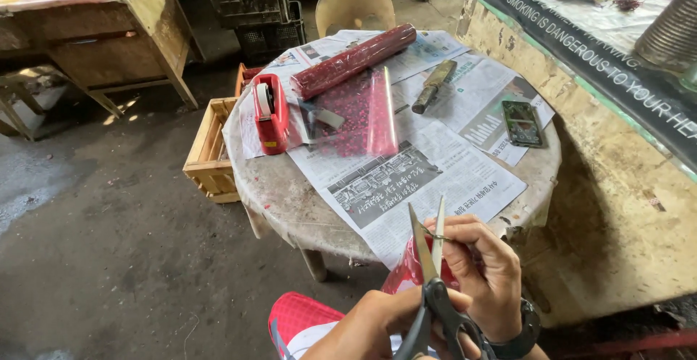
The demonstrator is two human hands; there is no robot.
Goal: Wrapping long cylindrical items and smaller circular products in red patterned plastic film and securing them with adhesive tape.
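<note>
Below tabletop (290,200) edge, near lap: left hand (370,327) clamped on scissors (432,280) handles, blades slightly apart. Right hand (483,273) pinched red patterned wrap piece (406,273) at blades. Wrap roll (353,60), tape dispenser (270,113) lay on newspaper (406,178).

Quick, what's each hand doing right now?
Left hand: closed on the scissors handles, blades slightly open.
Right hand: pinching a small thin piece at the blades, fingers over a red patterned wrapped thing.

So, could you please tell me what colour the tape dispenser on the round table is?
The tape dispenser is red; the head view shows it.
</note>
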